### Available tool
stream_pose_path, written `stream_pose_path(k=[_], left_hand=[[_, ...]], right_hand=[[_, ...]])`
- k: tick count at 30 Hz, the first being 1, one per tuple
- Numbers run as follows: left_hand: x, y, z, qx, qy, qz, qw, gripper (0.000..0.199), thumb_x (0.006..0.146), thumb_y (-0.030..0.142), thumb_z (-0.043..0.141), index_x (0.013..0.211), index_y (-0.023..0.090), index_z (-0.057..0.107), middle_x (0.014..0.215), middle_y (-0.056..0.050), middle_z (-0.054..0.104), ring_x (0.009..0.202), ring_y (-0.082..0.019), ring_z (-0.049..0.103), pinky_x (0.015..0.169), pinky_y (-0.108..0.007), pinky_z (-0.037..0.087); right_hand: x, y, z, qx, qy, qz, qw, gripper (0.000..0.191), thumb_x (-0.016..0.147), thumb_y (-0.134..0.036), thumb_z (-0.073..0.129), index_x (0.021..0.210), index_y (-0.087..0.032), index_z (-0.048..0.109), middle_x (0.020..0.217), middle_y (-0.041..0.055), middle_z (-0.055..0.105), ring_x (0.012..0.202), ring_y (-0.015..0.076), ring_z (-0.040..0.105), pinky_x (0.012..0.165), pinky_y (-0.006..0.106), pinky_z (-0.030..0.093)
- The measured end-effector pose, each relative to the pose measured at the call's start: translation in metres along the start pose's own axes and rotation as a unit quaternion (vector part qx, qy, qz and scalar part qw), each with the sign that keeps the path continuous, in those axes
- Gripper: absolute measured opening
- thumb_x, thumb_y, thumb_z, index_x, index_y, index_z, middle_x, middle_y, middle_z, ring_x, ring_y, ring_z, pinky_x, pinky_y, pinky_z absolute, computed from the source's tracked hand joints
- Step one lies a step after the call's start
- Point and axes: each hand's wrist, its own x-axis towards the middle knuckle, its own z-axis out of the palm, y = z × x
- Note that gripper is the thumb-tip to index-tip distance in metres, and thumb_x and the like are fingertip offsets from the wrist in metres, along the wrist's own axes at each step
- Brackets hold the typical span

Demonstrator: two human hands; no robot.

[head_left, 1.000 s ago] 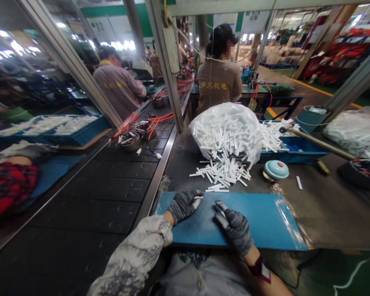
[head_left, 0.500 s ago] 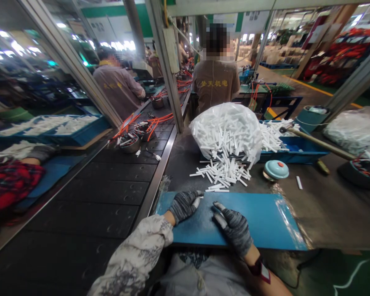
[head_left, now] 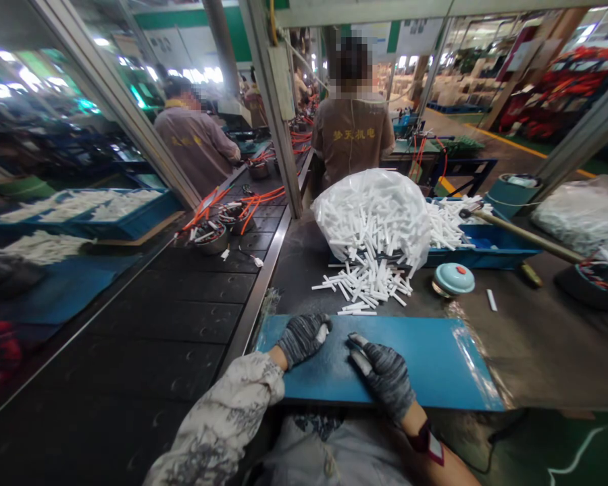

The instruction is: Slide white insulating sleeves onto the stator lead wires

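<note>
So in the head view, both hands are in streaky grey gloves over a blue mat (head_left: 436,358) at the near edge of the bench (head_left: 532,351). The left hand (head_left: 304,339) is curled up near the mat's far left part, grip drawn in, and honestly I can't tell if anything's pinched in there, since the fingertips are pale anyway. The right hand (head_left: 388,378) sits well apart from it, fingers loosely bent with the tips pointing up and left; can't tell if that grip is holding something either. The white tubes (head_left: 375,283) are in a messy heap just past the mat's far edge, at the mouth of a bulging clear bag (head_left: 380,192) stuffed with more of them. There's a blue tray (head_left: 486,258) beside the bag, also loaded with tubes, and a rod (head_left: 532,233) slanting across its right end. Near it there's a round light-blue container (head_left: 454,279) with an orange knob, plus one stray tube (head_left: 492,300) off on its own. Over on the left is a dark conveyor (head_left: 182,324), with wired round parts (head_left: 209,237) and orange leads further along, and a co-worker's red checked sleeve (head_left: 0,351) beyond it, pretty blurry.
</note>
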Motion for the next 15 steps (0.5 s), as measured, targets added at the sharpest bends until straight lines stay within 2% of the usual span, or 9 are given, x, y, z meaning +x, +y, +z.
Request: stream_pose_path(k=[5,10,13,15], left_hand=[[-0.006,0.001,-0.010,-0.049,0.002,0.002,0.999,0.022,0.091,0.021,0.040,0.094,0.018,0.062,0.086,-0.005,0.070,0.079,-0.017,0.067,0.077,-0.029,0.052],[-0.003,0.009,-0.008,0.027,-0.015,-0.032,0.999,0.021,0.085,0.037,0.057,0.078,0.019,0.062,0.071,-0.003,0.066,0.066,-0.017,0.064,0.065,-0.028,0.050],[0.001,0.010,-0.004,0.065,-0.006,-0.062,0.996,0.021,0.089,0.037,0.057,0.087,0.018,0.066,0.075,-0.006,0.070,0.068,-0.020,0.067,0.066,-0.030,0.051],[0.003,0.009,-0.002,0.053,-0.004,-0.066,0.996,0.022,0.092,0.037,0.054,0.094,0.019,0.067,0.079,-0.007,0.072,0.072,-0.020,0.069,0.068,-0.030,0.053]], right_hand=[[0.001,-0.002,-0.002,0.000,-0.003,0.006,1.000,0.029,0.094,-0.029,0.056,0.120,-0.024,0.068,0.101,0.0044,0.076,0.083,0.0163,0.074,0.080,0.023,0.056],[0.002,-0.004,-0.004,0.002,-0.008,0.004,1.000,0.030,0.093,-0.027,0.057,0.120,-0.024,0.068,0.101,0.0047,0.076,0.082,0.0159,0.074,0.078,0.022,0.056],[0.002,-0.004,-0.004,0.004,-0.009,0.008,1.000,0.029,0.093,-0.027,0.057,0.120,-0.024,0.068,0.100,0.0045,0.076,0.082,0.0164,0.074,0.077,0.023,0.056],[0.002,-0.004,-0.003,0.004,-0.008,0.010,1.000,0.029,0.092,-0.028,0.057,0.119,-0.025,0.069,0.101,0.0044,0.076,0.082,0.0167,0.074,0.078,0.023,0.056]])
